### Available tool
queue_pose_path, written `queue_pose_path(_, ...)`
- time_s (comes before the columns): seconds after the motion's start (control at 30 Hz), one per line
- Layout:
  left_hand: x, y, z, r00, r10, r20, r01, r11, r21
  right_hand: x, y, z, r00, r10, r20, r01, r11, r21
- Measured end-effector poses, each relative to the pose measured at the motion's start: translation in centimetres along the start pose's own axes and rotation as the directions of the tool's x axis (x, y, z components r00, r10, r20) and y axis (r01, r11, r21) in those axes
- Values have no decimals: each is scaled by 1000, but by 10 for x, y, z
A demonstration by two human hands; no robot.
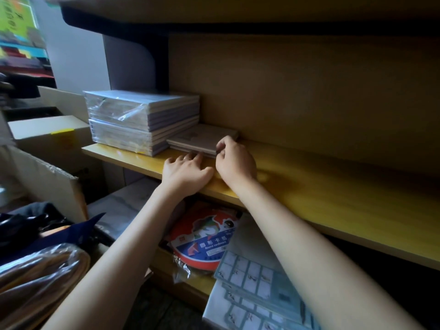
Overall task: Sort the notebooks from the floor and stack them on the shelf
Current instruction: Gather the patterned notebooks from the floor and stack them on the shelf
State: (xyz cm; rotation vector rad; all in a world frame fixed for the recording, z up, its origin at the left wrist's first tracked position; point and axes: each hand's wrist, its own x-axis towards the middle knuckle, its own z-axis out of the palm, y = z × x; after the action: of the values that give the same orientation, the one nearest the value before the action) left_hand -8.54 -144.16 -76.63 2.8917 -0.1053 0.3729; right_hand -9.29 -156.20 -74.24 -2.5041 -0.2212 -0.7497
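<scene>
Currently, two hands work at one yellow shelf (309, 186). One low stack of notebooks (202, 136) lies flat on the shelf board, directly ahead of both hands. Its layers are thin, and their exact count cannot be told.

Hand states:
1. Left hand (188, 170): palm down on the front of the shelf board, fingers reaching forward, fingertips against the near edge of the low stack. It grasps nothing. One ring shows on one finger.
2. Right hand (234, 160): fingers curled, thumb on top, pinching the near right corner of the low stack.

The two hands sit just beside each other, thumbs nearly touching.

Left of the left hand, and touching the low stack's left side, stand two film-wrapped bundles of notebooks, one on the other: upper bundle (142, 106) and lower bundle (128, 136). Together they rise well above the low stack.

Right of the right hand the shelf board runs on bare.

Below the forearms, on a lower level, lie one round cardboard pack (202, 236) in red and blue wrapping and, just right of it, several overlapping grid-printed sheets (257, 282).

Far left of the left forearm stand two cardboard boxes: far box (50, 136) and near box (47, 184).
</scene>
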Motion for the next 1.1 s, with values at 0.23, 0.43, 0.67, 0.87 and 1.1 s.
queue_pose_path(0.23, -91, 18, 9, 914, 7, -406, -195, 885, -422, -129, 10, -48, 728, -681, -71, 681, 731, -32)
queue_pose_path(0.43, -238, 9, 60, 976, 215, -21, -194, 834, -517, -302, 84, -39, 874, -456, 166, 442, 890, 113)
queue_pose_path(0.67, -351, -64, 146, 841, -66, 537, 256, 923, -288, -451, 124, -6, 671, 354, 652, -509, 859, 57)
queue_pose_path(0.87, -411, -72, 154, 745, -305, 594, 473, 869, -147, -473, 114, 30, 382, 430, 818, -854, 503, 134)
queue_pose_path(1.1, -421, -51, 164, 806, -280, 522, 456, 855, -246, -469, 85, 35, 240, 341, 909, -953, 259, 155)
